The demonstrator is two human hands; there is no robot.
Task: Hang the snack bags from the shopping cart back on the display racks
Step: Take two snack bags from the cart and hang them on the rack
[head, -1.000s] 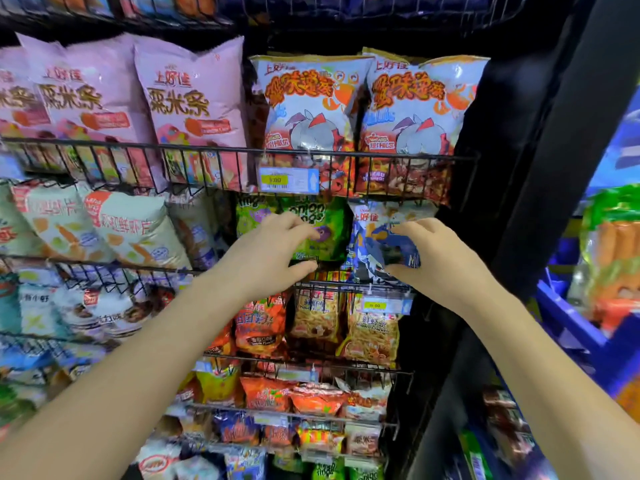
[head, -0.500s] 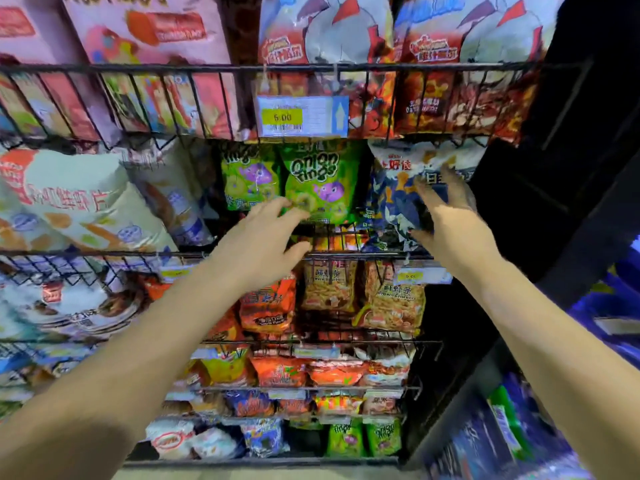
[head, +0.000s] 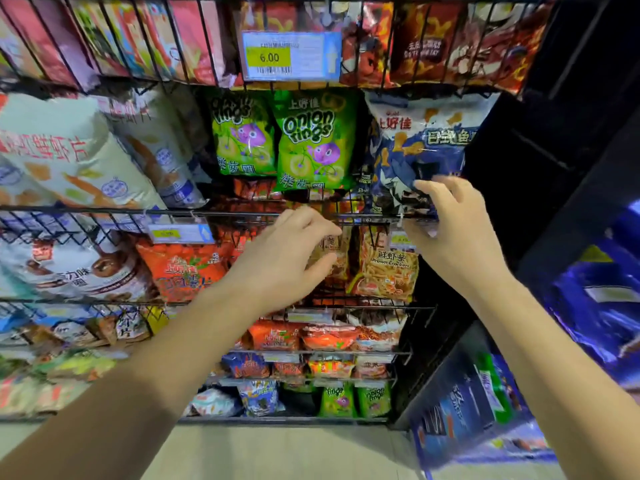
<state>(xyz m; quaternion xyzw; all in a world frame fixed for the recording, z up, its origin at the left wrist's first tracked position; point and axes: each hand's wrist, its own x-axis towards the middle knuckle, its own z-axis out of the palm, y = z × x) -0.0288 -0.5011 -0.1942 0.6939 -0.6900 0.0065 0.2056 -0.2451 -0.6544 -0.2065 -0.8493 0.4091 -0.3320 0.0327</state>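
A blue and white snack bag [head: 415, 140] stands at the right end of the wire display rack [head: 104, 211], beside two green onion ring bags [head: 315, 140]. My right hand [head: 453, 233] is at this bag's lower edge, fingers curled over its front and thumb below near the rail. My left hand [head: 284, 258] hovers in front of the rack's rail with loosely curled fingers and holds nothing. Behind its fingertips hangs a brown snack bag, partly hidden. The shopping cart is out of view.
A prawn crackers bag [head: 384, 268] and an orange bag [head: 183, 268] sit on the tier below. A yellow 6.00 price tag [head: 291, 57] hangs above. A black post [head: 554, 168] bounds the rack on the right, with blue packages [head: 595, 299] beyond it. Pale floor [head: 277, 452] lies below.
The view has moved closer and lower. My right hand went from flat against the blue bag to curled at its lower edge. My left hand dropped to the rail.
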